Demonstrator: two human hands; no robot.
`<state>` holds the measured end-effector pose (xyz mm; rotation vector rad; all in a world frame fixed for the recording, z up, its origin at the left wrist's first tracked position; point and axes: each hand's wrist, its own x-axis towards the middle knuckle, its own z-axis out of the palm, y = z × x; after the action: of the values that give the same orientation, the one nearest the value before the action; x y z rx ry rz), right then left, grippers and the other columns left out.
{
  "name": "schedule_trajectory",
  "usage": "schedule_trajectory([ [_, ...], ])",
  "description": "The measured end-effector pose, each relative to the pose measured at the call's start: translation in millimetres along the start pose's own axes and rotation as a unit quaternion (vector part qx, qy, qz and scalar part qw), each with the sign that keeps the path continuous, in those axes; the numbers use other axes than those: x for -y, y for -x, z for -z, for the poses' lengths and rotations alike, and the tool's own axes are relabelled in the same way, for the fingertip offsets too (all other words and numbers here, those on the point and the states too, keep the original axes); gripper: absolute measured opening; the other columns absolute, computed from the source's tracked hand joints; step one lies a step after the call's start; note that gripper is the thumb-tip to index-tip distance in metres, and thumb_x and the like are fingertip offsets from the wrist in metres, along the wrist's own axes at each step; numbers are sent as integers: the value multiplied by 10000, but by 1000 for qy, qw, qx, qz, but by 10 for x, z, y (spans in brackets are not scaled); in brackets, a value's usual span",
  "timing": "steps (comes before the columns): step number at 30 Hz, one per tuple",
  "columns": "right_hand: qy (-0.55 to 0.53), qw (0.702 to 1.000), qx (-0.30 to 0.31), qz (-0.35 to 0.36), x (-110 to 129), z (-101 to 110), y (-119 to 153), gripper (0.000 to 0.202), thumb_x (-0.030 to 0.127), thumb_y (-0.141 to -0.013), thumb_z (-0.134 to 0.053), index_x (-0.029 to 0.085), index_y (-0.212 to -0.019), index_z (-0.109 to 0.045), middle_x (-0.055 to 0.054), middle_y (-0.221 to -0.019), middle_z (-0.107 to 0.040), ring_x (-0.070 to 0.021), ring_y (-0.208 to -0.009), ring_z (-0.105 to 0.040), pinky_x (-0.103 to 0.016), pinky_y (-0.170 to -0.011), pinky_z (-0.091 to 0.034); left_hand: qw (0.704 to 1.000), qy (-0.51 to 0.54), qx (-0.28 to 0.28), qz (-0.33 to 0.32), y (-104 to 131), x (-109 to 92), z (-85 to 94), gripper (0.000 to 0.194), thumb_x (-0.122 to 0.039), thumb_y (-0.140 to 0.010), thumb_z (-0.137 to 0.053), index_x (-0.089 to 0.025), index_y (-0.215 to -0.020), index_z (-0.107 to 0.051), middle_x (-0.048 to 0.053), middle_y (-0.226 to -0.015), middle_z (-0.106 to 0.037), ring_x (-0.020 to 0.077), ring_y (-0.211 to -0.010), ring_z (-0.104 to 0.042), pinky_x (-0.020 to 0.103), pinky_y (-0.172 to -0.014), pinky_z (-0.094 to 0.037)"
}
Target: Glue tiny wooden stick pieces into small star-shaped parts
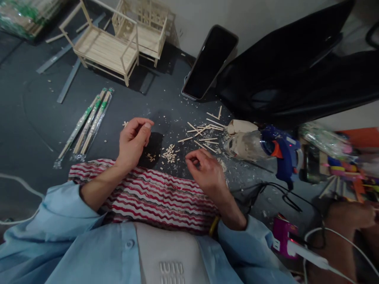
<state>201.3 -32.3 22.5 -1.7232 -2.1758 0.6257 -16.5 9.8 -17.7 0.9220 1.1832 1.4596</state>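
My left hand (133, 141) hovers above the dark surface, its fingers curled and the thumb pressed to them. Whatever it may hold is hidden. Across from it, my right hand (206, 169) is closed with thumb and fingertips close together; I cannot make out anything between them. Between the two hands lies a small pile of short cut stick pieces (170, 154), with a smaller, darker cluster of bits (151, 157) nearer my left hand. Longer thin wooden sticks (204, 129) lie scattered just beyond my right hand. A striped cloth (160, 197) covers my lap.
Miniature wooden benches (106, 49) stand at the back left, near metal rulers (69, 81) and wrapped stick bundles (93, 122). A phone (210, 61) leans on the wall. At right are a blue glue gun (281, 150), a plastic bottle (245, 145), cables and another person's limb (343, 225).
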Motion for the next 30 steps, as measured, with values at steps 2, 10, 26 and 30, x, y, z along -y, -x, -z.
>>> schedule_trajectory([
  [2,-2,1000,1,-20,15,-10,5,84,228,-878,-592,223,-794,-595,-18,-752,-663,-157,-664,-609,-268,-633,-457,1000,-7,3,-4,0,5,3,109,-308,-868,-624,-200,-870,-628,-62,-544,-408,82,-452,-360,217,-417,-294],
  [10,43,999,15,27,21,-25,3,272,301,-1012,-419,221,-966,-675,-71,-903,-732,-207,-846,-669,-298,-743,-478,1000,-16,10,-10,0,6,5,113,-317,-875,-612,-205,-876,-617,-60,-551,-405,82,-451,-354,217,-419,-291],
  [26,38,983,72,166,87,-69,15,392,88,-903,-476,226,-1190,-705,-91,-969,-630,-213,-899,-593,-337,-782,-516,1000,-6,6,-8,-11,11,12,125,-314,-870,-628,-189,-870,-637,-61,-545,-419,75,-449,-371,216,-424,-298],
  [30,38,986,45,155,38,-62,20,363,85,-899,-479,213,-1148,-711,-94,-962,-623,-220,-907,-595,-348,-779,-520,1000,2,7,-9,-14,16,14,137,-320,-862,-641,-183,-866,-634,-62,-546,-424,73,-448,-372,214,-422,-298],
])
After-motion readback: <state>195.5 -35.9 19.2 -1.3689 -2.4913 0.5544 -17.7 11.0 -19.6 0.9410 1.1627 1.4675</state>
